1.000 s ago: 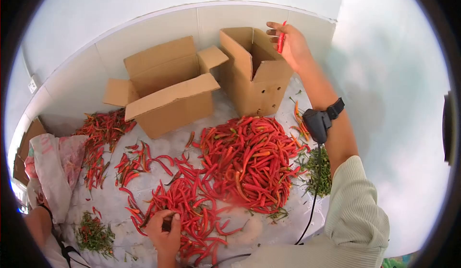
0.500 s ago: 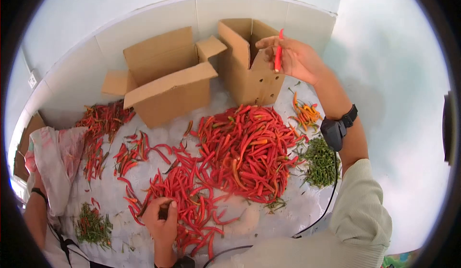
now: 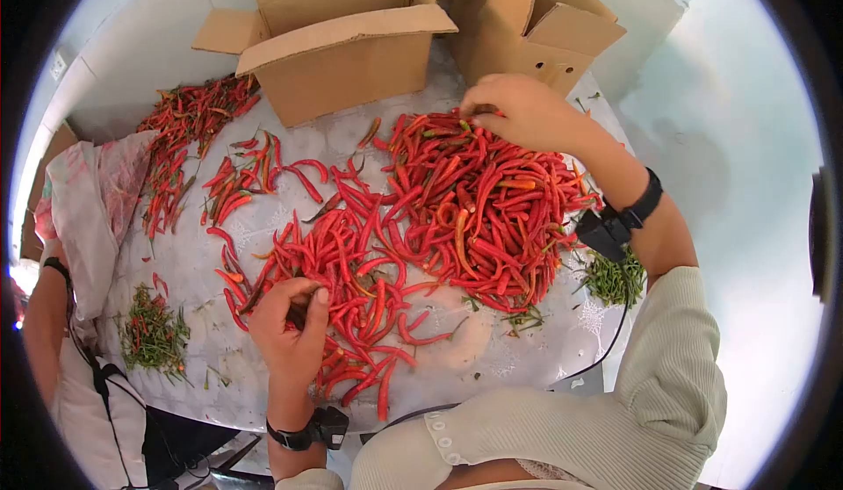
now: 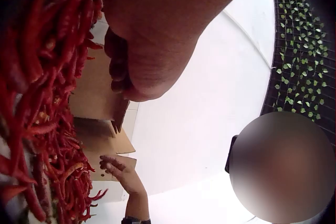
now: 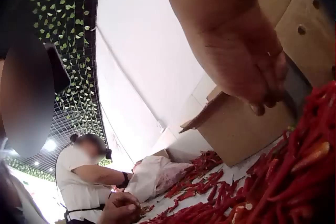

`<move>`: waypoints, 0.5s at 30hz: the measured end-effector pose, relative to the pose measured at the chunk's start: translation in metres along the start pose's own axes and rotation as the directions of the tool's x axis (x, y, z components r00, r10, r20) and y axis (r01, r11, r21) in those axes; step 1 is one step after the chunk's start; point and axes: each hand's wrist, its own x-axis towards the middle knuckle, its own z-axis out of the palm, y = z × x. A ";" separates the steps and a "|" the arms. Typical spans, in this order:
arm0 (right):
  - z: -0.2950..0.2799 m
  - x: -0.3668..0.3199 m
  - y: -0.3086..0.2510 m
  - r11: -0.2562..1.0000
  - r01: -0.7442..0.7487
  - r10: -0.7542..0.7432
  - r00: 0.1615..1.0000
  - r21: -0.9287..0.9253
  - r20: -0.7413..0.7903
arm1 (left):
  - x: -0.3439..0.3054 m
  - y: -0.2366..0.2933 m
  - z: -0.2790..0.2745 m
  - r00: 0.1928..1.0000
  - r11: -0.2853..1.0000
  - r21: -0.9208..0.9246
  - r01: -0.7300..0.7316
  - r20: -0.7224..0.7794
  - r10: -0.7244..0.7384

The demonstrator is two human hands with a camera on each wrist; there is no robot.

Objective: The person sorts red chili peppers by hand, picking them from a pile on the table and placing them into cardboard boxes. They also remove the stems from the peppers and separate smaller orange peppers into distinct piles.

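My right hand (image 3: 518, 117) reaches over the far edge of a big heap of red chili peppers (image 3: 492, 218), its fingertips right at the peppers. In the right wrist view its fingers hang loosely bent, with no pepper showing between them. My left hand (image 3: 290, 323) is over a smaller spread of red chilies (image 3: 351, 253) near me, its fingers curled and the thumb tip close to the index finger. I cannot tell whether anything is inside that curl.
Two open cardboard boxes, one wide (image 3: 342, 77) and one tall (image 3: 527, 42), stand behind the heap. Green stems lie in piles at left (image 3: 154, 332) and right (image 3: 615, 279). Another person's arm (image 3: 48, 314) is beside a whitish sack (image 3: 88, 218) and more chilies (image 3: 198, 121).
My right hand, which held a red chili up by the tall box, has come down to the heap; that chili no longer shows in it. The head view has tilted down. The left hand stays put.
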 end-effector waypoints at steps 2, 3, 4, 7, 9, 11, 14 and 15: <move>0.013 0.017 -0.006 0.995 -0.028 0.030 0.999 -0.095 0.025 | 0.001 -0.002 -0.001 1.000 0.999 0.041 -0.030 -0.003 0.030; 0.021 0.023 -0.007 0.996 -0.038 0.044 0.996 -0.081 0.081 | 0.002 -0.003 -0.002 0.999 0.997 0.062 -0.046 -0.005 0.046; 0.029 0.028 -0.006 0.997 -0.048 0.057 0.989 -0.068 0.138 | 0.003 -0.003 -0.002 0.999 0.995 0.082 -0.054 -0.002 0.055; 0.055 0.030 0.003 0.973 -0.003 0.048 0.980 -0.230 0.192 | 0.006 -0.003 -0.003 0.998 0.991 0.118 -0.068 0.002 0.068; 0.058 0.028 0.006 0.948 0.033 0.039 0.975 -0.316 0.219 | 0.006 -0.003 -0.003 0.998 0.992 0.110 -0.059 -0.001 0.059; 0.042 0.025 0.005 0.945 0.050 0.042 0.961 -0.323 0.272 | 0.006 -0.003 -0.003 0.998 0.990 0.123 -0.061 0.007 0.061; 0.010 0.018 0.010 0.995 -0.095 0.097 0.995 -0.030 0.040 | 0.007 -0.002 -0.003 0.997 0.989 0.126 -0.081 0.026 0.079; 0.003 0.016 0.017 0.988 -0.144 0.142 0.989 0.052 0.032 | 0.006 0.000 -0.002 0.996 0.988 0.124 -0.090 0.038 0.086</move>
